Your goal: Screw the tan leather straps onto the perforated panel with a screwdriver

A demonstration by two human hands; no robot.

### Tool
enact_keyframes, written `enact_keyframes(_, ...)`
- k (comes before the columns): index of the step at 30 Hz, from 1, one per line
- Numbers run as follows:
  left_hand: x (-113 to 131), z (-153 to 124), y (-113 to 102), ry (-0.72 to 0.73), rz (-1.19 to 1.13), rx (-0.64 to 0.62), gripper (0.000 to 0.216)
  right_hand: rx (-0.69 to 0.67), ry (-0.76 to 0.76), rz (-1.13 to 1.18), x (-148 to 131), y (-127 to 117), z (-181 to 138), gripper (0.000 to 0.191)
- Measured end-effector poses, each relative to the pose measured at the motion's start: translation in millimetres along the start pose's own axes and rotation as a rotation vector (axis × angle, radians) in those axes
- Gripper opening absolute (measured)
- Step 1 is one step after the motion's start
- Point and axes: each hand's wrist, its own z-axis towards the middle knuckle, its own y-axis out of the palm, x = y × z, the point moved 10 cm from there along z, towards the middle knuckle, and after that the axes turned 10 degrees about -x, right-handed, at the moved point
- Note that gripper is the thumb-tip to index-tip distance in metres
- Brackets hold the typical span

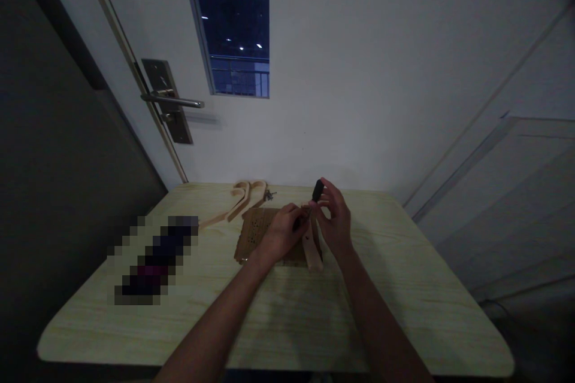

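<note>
Black handle (317, 190) sticks up from right hand (335, 222).

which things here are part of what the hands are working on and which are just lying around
In use: left hand, over the brown holed board; right hand, holding a black-handled tool; pale wooden strip beneath them.
Lying about: curved wooden pieces, small metal bits beside them, blurred dark object on the table.
</note>
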Motion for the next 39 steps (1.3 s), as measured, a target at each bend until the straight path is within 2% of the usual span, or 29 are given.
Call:
enact_keyframes(6, 1, 0, -1, 0.000, 0.020, 0.000, 0.007, -0.118, -0.012, 0.110, 1, 7, -1, 0.044)
enact_keyframes(13, -2, -1, 1, 0.022, 0.041, 0.016, 0.007, -0.024, 0.018, 0.037, 4, 1, 0, 0.044)
enact_keyframes(18, -2, -4, -1, 0.058, 0.098, 0.070, 0.017, -0.059, -0.009, 0.008, -1, 4, 0, 0.043)
enact_keyframes(22, 0, -6, 1, 0.013, 0.168, 0.012, 0.031, -0.118, -0.005, 0.040, 0, 7, -1, 0.046)
enact_keyframes(25, 4, -7, 0, -0.006, 0.192, -0.081, 0.034, -0.121, 0.005, 0.051, 1, 8, -1, 0.045)
enact_keyframes(27, 7, -9, 0, 0.012, 0.197, -0.166, 0.039, -0.110, 0.003, 0.046, 0, 7, -1, 0.044)
enact_keyframes(30, 8, -12, -4, 0.041, 0.161, -0.219, 0.040, -0.098, -0.001, 0.039, -1, 6, -1, 0.043)
enact_keyframes(34, 10, -15, -8, 0.069, 0.134, -0.195, 0.052, -0.090, 0.007, 0.022, 0, 5, -2, 0.044)
enact_keyframes(39, 11, -15, -9, 0.033, 0.170, -0.159, 0.049, -0.038, -0.039, -0.033, -4, 1, -1, 0.040)
